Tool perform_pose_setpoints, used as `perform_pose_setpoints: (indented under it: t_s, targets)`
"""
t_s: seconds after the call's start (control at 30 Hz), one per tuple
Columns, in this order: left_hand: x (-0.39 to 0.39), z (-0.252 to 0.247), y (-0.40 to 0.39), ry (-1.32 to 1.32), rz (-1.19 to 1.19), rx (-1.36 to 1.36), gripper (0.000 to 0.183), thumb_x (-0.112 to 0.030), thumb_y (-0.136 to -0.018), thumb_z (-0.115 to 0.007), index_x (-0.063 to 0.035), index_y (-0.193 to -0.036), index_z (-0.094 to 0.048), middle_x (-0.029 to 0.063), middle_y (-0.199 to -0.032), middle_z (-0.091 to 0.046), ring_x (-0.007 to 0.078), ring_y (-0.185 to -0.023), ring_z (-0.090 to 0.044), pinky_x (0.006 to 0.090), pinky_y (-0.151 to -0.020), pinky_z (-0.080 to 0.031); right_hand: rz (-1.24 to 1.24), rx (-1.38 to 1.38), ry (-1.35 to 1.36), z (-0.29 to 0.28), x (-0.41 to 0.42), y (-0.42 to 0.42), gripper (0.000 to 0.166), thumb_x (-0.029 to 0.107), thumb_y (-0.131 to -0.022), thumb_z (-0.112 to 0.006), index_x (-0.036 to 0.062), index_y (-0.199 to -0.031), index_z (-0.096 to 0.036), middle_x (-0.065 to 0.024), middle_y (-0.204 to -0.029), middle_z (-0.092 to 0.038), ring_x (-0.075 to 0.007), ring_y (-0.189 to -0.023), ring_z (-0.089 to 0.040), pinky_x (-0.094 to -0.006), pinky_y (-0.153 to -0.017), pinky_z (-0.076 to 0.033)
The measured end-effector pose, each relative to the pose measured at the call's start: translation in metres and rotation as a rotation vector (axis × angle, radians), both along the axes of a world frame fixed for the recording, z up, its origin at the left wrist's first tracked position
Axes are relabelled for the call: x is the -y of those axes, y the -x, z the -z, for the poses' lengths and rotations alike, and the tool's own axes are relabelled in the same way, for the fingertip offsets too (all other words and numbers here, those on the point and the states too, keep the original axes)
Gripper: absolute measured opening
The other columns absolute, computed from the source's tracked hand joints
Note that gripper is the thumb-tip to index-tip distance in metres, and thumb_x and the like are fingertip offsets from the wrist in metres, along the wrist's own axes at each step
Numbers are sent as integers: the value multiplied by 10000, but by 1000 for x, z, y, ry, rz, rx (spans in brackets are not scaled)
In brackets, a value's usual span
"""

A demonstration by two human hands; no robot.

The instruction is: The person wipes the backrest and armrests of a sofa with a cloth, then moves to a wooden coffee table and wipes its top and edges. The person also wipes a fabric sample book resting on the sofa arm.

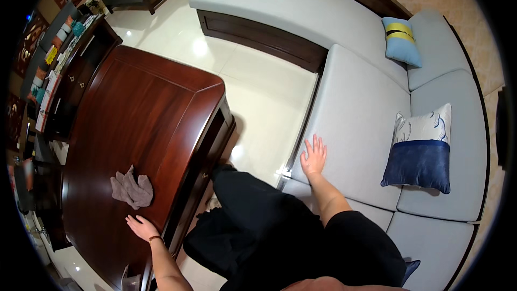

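My left hand [142, 228] rests with fingers spread on the dark reddish wooden table [141, 101], a brown band round its wrist. Just beyond its fingertips lies a crumpled grey-brown cloth [132, 188], apart from the hand. My right hand [314, 157] is spread flat at the front edge of a light grey sofa seat cushion [359, 129], holding nothing. Farther right, a navy and white pillow [420, 149] leans on the sofa's backrest.
A blue pillow with a yellow band [402, 42] sits in the sofa's corner. Tiled floor [262, 109] runs between table and sofa. A clear container [131, 283] stands at the table's near edge. Beyond the table is a dark cabinet [87, 58] with decorations on top.
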State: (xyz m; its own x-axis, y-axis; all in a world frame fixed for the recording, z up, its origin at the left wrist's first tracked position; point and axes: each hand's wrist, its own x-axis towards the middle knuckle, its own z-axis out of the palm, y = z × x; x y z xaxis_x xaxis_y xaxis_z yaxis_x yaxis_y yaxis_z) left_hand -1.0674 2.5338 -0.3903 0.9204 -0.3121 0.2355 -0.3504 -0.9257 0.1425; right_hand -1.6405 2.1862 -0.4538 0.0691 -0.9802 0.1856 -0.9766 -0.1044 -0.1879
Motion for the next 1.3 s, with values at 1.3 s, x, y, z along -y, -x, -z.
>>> perform_pose_setpoints:
  t_s: [1.3]
  targets:
    - [25, -29, 29, 193, -100, 1, 491, -234, -933, -478, 11, -1358, -472, 168, -1497, -364, 315, -1388, -327, 434, -1154, -246, -1322, 299, 200, -98, 17, -564, 400, 283, -771, -611, 264, -1169, -651, -20, -1351, -542, -281, -1238, -490, -615, -1046, -312]
